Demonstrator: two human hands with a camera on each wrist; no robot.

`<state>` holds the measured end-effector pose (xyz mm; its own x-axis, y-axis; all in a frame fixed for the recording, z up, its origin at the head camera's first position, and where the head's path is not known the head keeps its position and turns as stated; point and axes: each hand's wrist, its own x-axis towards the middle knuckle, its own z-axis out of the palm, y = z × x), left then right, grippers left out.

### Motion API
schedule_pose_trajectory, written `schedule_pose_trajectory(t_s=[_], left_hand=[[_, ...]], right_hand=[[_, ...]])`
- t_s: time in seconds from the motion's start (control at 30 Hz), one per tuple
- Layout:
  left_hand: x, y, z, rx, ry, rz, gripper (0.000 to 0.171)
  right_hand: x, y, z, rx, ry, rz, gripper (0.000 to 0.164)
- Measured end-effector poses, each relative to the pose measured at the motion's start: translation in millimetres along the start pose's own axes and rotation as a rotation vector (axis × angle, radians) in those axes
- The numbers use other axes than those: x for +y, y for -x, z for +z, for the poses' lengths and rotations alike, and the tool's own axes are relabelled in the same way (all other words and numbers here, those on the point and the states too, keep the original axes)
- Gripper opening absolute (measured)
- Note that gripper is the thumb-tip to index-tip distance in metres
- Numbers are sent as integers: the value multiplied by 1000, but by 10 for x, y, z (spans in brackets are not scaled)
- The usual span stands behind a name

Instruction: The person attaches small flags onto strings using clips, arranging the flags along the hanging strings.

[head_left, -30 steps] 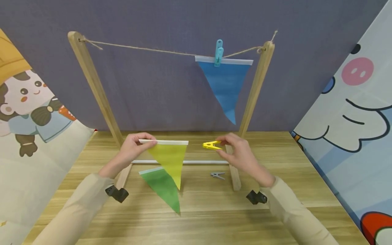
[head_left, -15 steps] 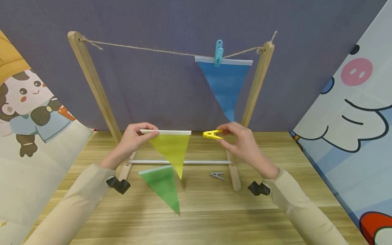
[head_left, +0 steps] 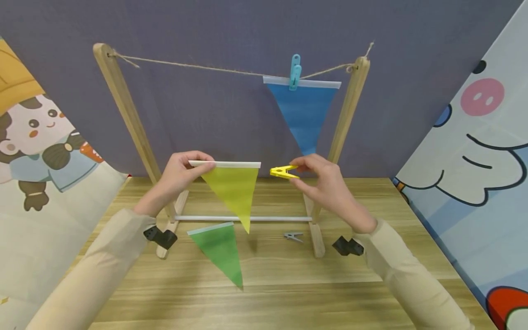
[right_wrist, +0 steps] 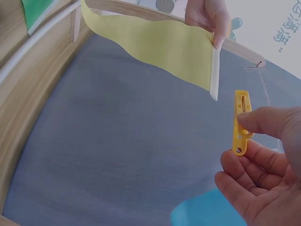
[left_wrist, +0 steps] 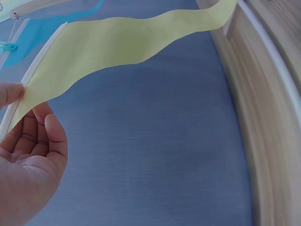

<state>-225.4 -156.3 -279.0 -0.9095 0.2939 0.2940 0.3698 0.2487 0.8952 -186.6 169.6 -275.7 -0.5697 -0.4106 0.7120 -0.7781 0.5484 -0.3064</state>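
Note:
Between thumb and fingers my left hand (head_left: 181,176) pinches the white top strip of a yellow triangular pennant (head_left: 237,188), near its left end. The pennant hangs point down in front of the wooden frame; in the left wrist view its cloth (left_wrist: 122,40) ripples. My right hand (head_left: 326,185) pinches the handles of a yellow clothespin (head_left: 282,172), whose nose points left at the pennant's free end, a small gap away. In the right wrist view the thumb presses on the clothespin (right_wrist: 242,120). A blue pennant (head_left: 303,114) hangs from the twine by a light-blue clothespin (head_left: 294,72).
The twine (head_left: 194,66) spans two wooden posts (head_left: 128,103), above both hands. A white rod (head_left: 280,219) joins the posts low down. On the wooden table (head_left: 288,293) lie a green pennant (head_left: 220,252) and a grey clothespin (head_left: 293,236). A grey-blue backdrop (head_left: 222,123) stands behind.
Both hands have risen toward the twine, carrying the yellow pennant and yellow clothespin. The pennant's tip has lifted away from over the green pennant. The right hand now overlaps the blue pennant's tip.

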Motion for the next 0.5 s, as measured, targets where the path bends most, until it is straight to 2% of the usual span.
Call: schedule_pose_trajectory(t_s=[0.2, 0.5], left_hand=[[90, -45, -5, 9, 1, 20, 6], [120, -91, -6, 26, 7, 58, 7]], right_hand=[[-30, -84, -41, 9, 26, -12, 29], [-77, -189, -101, 5, 44, -17, 27]])
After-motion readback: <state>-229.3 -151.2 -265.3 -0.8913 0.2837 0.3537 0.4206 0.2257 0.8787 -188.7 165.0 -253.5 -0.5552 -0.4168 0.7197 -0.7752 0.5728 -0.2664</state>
